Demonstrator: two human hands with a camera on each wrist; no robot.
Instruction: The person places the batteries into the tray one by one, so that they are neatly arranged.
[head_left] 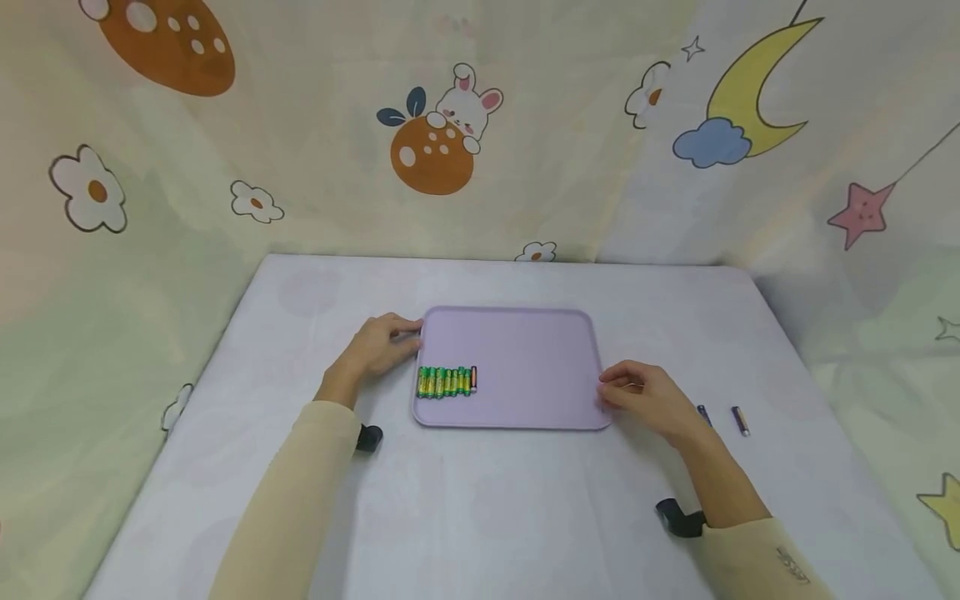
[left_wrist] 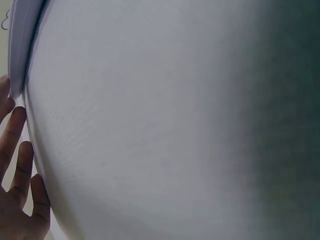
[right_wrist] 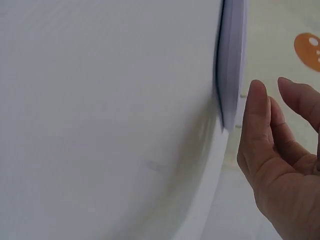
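Note:
A lilac tray [head_left: 525, 358] lies flat on the table. Along its left side, several green and yellow batteries [head_left: 440, 382] stand side by side in a row, with one dark, copper-ended battery [head_left: 474, 380] at the row's right end. My left hand [head_left: 378, 346] touches the tray's upper left edge with its fingertips, the fingers loosely extended. At the lower right edge is my right hand [head_left: 645, 396], its fingertips right at the rim. In the right wrist view, thumb and fingers [right_wrist: 257, 110] stand apart beside the tray's end, nothing between them.
Two dark batteries lie on the white tablecloth right of my right hand: one battery [head_left: 741, 421] farther out, another battery [head_left: 703, 414] partly behind the wrist. A patterned cloth backdrop [head_left: 330, 125] rises behind the table and along both sides.

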